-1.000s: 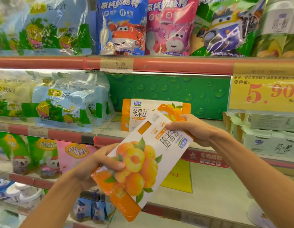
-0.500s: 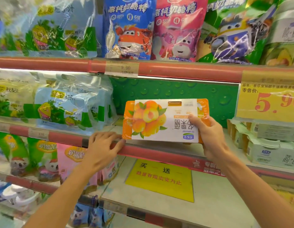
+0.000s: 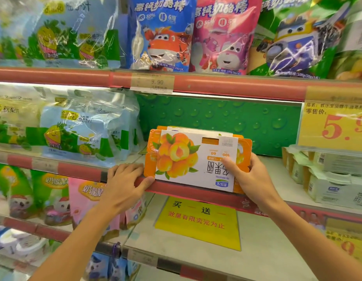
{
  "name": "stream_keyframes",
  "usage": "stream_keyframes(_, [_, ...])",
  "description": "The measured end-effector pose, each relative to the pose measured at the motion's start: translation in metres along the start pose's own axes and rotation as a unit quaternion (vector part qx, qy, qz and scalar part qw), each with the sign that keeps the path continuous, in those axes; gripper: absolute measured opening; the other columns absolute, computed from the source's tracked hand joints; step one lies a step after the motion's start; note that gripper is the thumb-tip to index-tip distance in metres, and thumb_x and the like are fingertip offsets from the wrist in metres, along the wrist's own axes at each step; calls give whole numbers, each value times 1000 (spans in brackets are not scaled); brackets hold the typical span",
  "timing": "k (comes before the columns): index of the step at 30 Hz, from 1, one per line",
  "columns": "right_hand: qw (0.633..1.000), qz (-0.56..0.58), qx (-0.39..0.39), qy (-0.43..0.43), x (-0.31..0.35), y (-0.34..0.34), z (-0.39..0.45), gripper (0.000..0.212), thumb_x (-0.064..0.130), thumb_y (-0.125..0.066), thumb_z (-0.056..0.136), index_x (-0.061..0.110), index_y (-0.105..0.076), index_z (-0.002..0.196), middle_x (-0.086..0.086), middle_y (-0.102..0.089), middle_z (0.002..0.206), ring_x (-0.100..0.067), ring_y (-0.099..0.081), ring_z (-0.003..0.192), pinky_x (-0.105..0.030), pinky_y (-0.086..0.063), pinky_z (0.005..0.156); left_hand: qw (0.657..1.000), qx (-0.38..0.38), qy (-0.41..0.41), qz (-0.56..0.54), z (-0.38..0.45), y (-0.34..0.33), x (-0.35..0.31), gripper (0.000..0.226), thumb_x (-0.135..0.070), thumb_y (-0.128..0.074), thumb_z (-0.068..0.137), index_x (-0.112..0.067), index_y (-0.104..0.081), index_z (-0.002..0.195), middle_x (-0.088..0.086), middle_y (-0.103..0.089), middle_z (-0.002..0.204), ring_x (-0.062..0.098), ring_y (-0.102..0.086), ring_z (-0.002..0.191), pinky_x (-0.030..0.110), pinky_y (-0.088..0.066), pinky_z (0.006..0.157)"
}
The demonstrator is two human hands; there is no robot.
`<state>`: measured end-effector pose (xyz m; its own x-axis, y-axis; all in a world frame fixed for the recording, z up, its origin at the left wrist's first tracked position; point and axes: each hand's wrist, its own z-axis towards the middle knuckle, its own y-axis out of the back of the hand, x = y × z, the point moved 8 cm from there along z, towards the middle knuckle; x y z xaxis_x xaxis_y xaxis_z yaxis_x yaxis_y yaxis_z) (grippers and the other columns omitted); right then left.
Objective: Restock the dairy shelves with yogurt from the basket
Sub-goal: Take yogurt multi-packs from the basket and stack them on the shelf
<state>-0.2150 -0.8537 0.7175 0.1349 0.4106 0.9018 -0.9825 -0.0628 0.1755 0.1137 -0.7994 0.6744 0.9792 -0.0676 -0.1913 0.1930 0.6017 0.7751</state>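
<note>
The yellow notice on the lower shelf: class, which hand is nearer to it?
Left. The left hand rests on the shelf rail just above-left of the yellow notice; the right hand holds the yogurt pack higher.

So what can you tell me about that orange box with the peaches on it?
The peach yogurt pack is a row of orange plastic cups wrapped in a white cardboard sleeve. The sleeve shows a pile of yellow peaches with green leaves, and its writing is upside down. It stands on its long edge at the front of the middle shelf, leaning back on another like it. The right hand holds its right end, thumb on the front. The left hand rests on the red shelf rail, a finger at the pack's lower left corner.
</note>
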Motion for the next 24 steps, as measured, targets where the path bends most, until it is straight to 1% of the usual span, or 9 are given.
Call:
stream_keyframes(3, [989,-136,-38,31,2,11,3,69,74,-71,69,38,-55,125,5,-63,120,-15,-69,100,-38,-63,75,1000,-7,17,-13,1,1,0,77,-77,-15,84,-32,-65,122,-11,-58,133,13,-42,124,36,-17,106])
stream_keyframes(5, [981,-172,-53,68,8,12,3,74,73,-69,70,38,-48,131,7,-62,121,-13,-66,104,-40,-62,78,999,-18,33,-27,2,2,0,75,-76,-19,82,-32,-68,119,-11,-59,132,14,-42,123,35,-16,106])
stream_keyframes(7, [976,-188,-60,93,11,10,4,71,74,-65,71,38,-47,129,7,-63,119,-14,-65,105,-42,-61,80,997,-28,53,-41,3,4,0,75,-77,-23,78,-31,-71,111,-10,-61,129,15,-44,122,35,-16,105])
stream_keyframes(11, [978,-185,-47,84,8,4,6,67,77,-62,71,44,-44,125,9,-65,120,-14,-66,105,-41,-62,79,993,-14,95,-72,12,7,-1,72,-78,-27,66,-30,-74,92,-9,-65,118,18,-48,115,36,-18,99])
stream_keyframes(12, [980,-181,-39,76,7,3,6,66,75,-63,72,43,-43,126,10,-65,121,-12,-67,104,-38,-62,77,993,-2,99,-70,14,6,0,72,-78,-26,66,-31,-73,93,-9,-64,119,18,-47,115,35,-18,98])
stream_keyframes(14, [981,-183,-31,56,8,1,3,67,70,-63,74,40,-39,130,10,-63,124,-11,-67,105,-32,-62,76,996,24,76,-31,12,2,-2,75,-78,-19,71,-37,-69,110,-11,-58,134,17,-43,125,36,-15,103])
stream_keyframes(17, [965,-229,-97,87,19,6,-4,85,67,-69,76,39,-25,143,3,-48,128,-16,-56,112,-41,-58,86,998,40,28,34,6,-3,-5,82,-77,-4,79,-41,-54,134,-15,-45,149,13,-32,136,36,-9,110])
stream_keyframes(20, [946,-256,-131,150,28,1,-13,100,58,-79,75,38,-14,148,1,-36,135,-18,-51,113,-41,-57,84,998,46,15,36,4,-4,-4,83,-77,-2,81,-41,-51,136,-14,-43,149,12,-31,136,36,-8,110])
stream_keyframes(24, [931,-289,-131,180,28,-13,-17,101,53,-79,77,33,-16,153,-2,-42,132,-17,-50,113,-44,-57,85,999,43,4,23,3,-3,-4,77,-78,-8,83,-40,-55,131,-14,-47,144,12,-34,132,36,-10,109])
